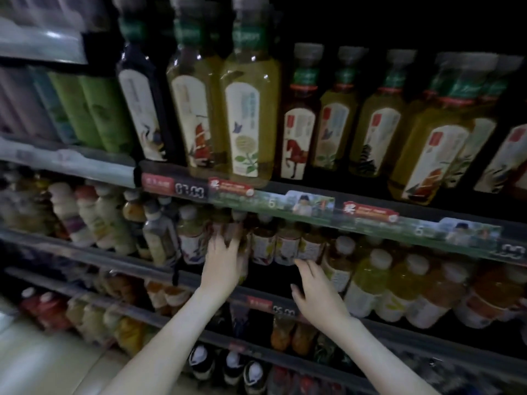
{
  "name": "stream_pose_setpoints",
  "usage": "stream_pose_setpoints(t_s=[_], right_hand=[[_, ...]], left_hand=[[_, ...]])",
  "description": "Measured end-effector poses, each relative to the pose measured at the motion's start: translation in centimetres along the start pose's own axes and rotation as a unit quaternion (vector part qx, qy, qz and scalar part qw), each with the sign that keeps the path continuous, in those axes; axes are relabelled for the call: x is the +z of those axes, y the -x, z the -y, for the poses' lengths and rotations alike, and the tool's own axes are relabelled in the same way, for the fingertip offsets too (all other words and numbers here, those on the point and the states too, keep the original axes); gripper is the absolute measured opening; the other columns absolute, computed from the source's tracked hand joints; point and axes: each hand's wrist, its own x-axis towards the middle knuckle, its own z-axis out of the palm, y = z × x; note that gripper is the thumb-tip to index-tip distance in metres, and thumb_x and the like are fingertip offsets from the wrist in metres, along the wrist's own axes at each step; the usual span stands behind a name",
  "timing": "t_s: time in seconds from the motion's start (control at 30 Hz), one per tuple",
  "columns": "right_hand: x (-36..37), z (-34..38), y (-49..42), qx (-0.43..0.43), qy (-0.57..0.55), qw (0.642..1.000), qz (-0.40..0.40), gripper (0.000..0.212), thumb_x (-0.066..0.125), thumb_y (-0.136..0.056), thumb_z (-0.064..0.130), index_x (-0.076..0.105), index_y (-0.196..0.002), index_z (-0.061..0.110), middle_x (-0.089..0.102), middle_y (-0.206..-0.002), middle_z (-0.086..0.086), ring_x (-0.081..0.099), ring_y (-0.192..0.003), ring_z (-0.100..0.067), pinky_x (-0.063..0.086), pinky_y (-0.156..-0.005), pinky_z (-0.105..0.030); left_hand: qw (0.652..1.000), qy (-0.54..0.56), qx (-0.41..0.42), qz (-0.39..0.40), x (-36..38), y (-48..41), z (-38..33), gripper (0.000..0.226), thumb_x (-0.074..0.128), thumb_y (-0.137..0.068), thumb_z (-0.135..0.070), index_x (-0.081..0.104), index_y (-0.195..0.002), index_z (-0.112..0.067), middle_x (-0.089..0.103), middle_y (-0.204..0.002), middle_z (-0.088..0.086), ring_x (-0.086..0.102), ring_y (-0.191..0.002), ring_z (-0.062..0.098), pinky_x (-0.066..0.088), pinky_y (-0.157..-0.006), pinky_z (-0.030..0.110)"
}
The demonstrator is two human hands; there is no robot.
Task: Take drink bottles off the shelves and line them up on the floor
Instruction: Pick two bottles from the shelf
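Observation:
I face store shelves full of drink bottles. On the second shelf, a row of small brown tea bottles [263, 246] stands under the price strip [285, 206]. My left hand [222, 263] reaches in and curls its fingers round one brown bottle [231, 232] in that row. My right hand [316, 289] is just in front of the same shelf, fingers relaxed, fingertips close to the bottle with the pale label [309, 246]; it holds nothing. The picture is dark and blurred.
Tall yellow-green tea bottles [248, 121] fill the shelf above. Yellow and orange bottles [399, 283] stand to the right of my hands, pale milky ones [94, 218] to the left. Lower shelves hold more bottles. Pale floor [42, 363] shows at bottom left.

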Motion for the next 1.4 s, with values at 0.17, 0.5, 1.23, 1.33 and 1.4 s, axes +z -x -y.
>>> stream_pose_setpoints(t_s=[0.17,0.5,1.23,1.33,1.4], right_hand=[[3.2,3.3,-2.8,0.045,-0.109,0.991,0.071,0.063,0.051,-0.097,0.034,0.017,-0.15,0.025,0.023,-0.155,0.0,0.027,-0.14,-0.015,0.031,-0.111,-0.028],[8.0,7.6,-6.6,0.087,-0.316,0.945,0.018,0.065,0.078,-0.078,0.026,0.039,-0.129,0.03,0.052,-0.126,0.006,0.053,-0.115,-0.013,0.047,-0.091,-0.027],[9.8,6.2,-10.2,0.097,-0.271,0.957,-0.029,0.05,0.054,-0.096,0.022,0.035,-0.143,0.017,0.056,-0.132,-0.001,0.053,-0.117,-0.016,0.039,-0.086,-0.021],[10.3,6.1,-9.0,0.077,-0.221,0.97,-0.063,0.049,0.05,-0.098,0.02,0.036,-0.145,0.015,0.058,-0.131,-0.007,0.056,-0.118,-0.023,0.041,-0.087,-0.022],[10.3,5.9,-7.9,0.084,-0.221,0.969,-0.065,0.049,0.049,-0.098,0.021,0.035,-0.145,0.017,0.054,-0.137,-0.006,0.053,-0.123,-0.022,0.041,-0.093,-0.023]], left_hand=[[0.995,0.099,0.021,0.005,-0.6,-0.9,1.7,0.051,0.045,-0.099,-0.019,0.025,-0.146,-0.022,0.007,-0.158,0.01,0.037,-0.132,0.033,0.047,-0.082,0.03],[0.942,0.289,0.17,-0.024,1.7,5.0,6.1,0.047,0.037,-0.099,-0.004,0.041,-0.136,-0.033,0.027,-0.148,-0.008,0.027,-0.137,0.004,0.03,-0.108,0.017],[0.894,0.427,-0.056,0.125,2.9,-0.5,9.2,0.057,0.049,-0.098,-0.018,0.025,-0.149,-0.027,0.046,-0.144,0.004,0.049,-0.127,0.013,0.042,-0.099,0.024],[0.91,0.394,-0.045,0.118,2.8,0.1,8.4,0.056,0.05,-0.098,-0.019,0.027,-0.148,-0.024,0.048,-0.142,0.003,0.049,-0.127,0.015,0.044,-0.091,0.021],[0.935,0.347,-0.052,0.056,2.9,1.1,7.1,0.053,0.051,-0.097,-0.019,0.03,-0.146,-0.02,0.047,-0.14,0.004,0.052,-0.123,0.018,0.046,-0.088,0.023]])
